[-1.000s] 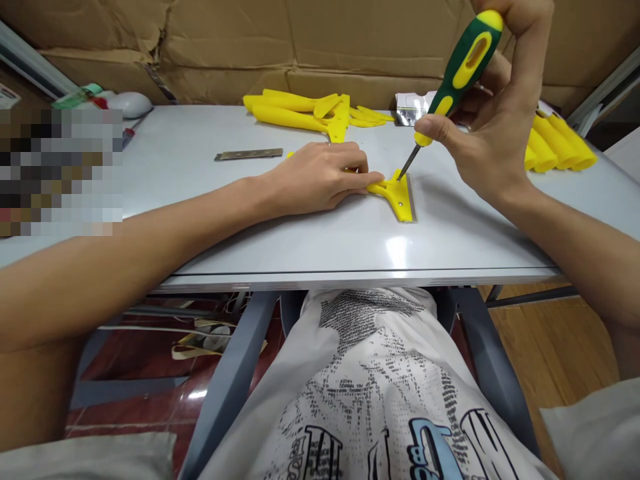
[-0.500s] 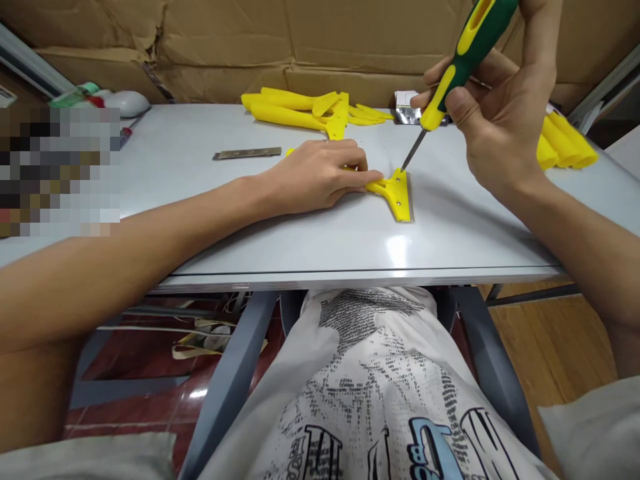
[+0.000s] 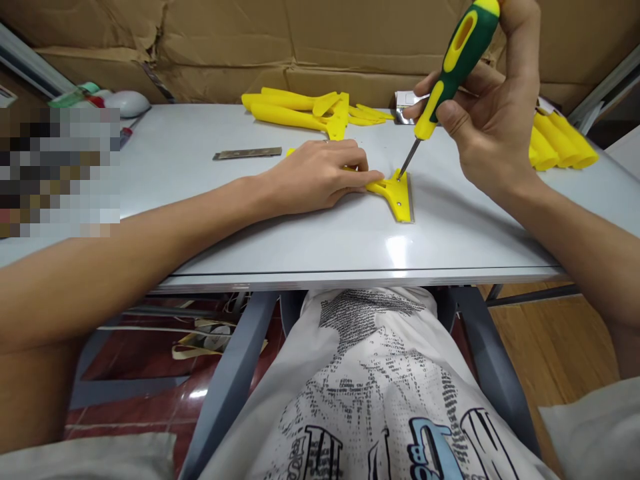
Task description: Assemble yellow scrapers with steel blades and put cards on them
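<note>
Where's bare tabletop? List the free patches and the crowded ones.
Free: between the scraper and the front edge; between the metal strip and left forearm. Crowded: the back, with yellow handles and a packet; around the left hand.

Hands (image 3: 323, 175): two. Green screwdriver (image 3: 445, 90): one. Held scraper (image 3: 399, 193): one. Metal strip (image 3: 247, 154): one.

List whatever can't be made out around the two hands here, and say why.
All in the head view:
Yellow scraper: most of its handle is covered by the left hand.
Screwdriver: its tip is too small to tell whether it is seated.
Right hand: its top is cut off by the upper edge.
Silver packet: partly hidden behind the right hand's fingers and the screwdriver.
</note>
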`<state>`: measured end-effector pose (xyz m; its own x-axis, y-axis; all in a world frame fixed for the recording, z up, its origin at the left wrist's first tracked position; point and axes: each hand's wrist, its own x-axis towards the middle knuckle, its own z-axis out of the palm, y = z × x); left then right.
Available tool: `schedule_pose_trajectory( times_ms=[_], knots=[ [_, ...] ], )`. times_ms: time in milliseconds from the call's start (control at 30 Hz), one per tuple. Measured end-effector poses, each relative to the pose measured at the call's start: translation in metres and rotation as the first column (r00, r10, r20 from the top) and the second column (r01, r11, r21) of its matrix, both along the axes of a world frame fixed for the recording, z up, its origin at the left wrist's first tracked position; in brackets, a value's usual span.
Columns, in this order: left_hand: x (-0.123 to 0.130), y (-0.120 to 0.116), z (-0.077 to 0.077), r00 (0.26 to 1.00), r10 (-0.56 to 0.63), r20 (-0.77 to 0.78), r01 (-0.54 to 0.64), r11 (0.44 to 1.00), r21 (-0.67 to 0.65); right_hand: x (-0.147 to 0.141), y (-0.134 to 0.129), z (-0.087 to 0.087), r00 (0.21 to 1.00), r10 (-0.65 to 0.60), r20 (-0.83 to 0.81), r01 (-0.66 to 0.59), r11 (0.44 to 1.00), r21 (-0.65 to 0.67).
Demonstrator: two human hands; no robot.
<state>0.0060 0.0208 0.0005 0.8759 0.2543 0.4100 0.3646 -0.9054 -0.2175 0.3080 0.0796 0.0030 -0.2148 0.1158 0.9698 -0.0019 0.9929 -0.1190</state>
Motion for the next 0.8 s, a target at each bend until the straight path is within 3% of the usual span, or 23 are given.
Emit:
schedule_pose_trajectory(
  times_ms=[133, 267, 333, 400, 567, 700, 800],
  knots=[
    [0.000, 0.000, 0.000, 1.000, 0.001, 0.019, 0.000, 0.999, -0.047, 0.002, -0.009, 0.004, 0.998, -0.001, 0.055, 0.001, 1.000, -0.005],
    [0.000, -0.001, 0.001, 1.000, 0.001, -0.008, -0.001, 1.000, 0.012, 0.002, -0.020, 0.006, 0.999, -0.004, 0.051, 0.003, 1.000, 0.012],
    [0.001, -0.001, 0.002, 1.000, 0.002, -0.028, -0.001, 0.999, 0.044, -0.001, -0.037, 0.010, 0.998, -0.036, 0.042, 0.039, 0.995, -0.090],
    [0.001, -0.002, 0.003, 0.999, -0.001, -0.044, 0.004, 0.998, 0.065, -0.005, -0.061, 0.016, 0.993, -0.102, 0.055, 0.114, 0.946, -0.302],
    [0.001, -0.002, 0.003, 0.999, -0.005, -0.041, 0.008, 0.997, 0.073, -0.014, -0.101, 0.035, 0.982, -0.144, 0.125, 0.181, 0.913, -0.367],
    [0.000, -0.002, 0.003, 1.000, -0.010, -0.016, 0.010, 0.999, 0.032, -0.013, -0.101, 0.039, 0.988, -0.044, 0.149, 0.101, 0.913, -0.395],
    [0.000, -0.002, 0.002, 1.000, -0.005, 0.000, 0.005, 1.000, -0.006, -0.004, -0.076, 0.030, 0.987, 0.030, 0.158, 0.033, 0.926, -0.377]
  ],
)
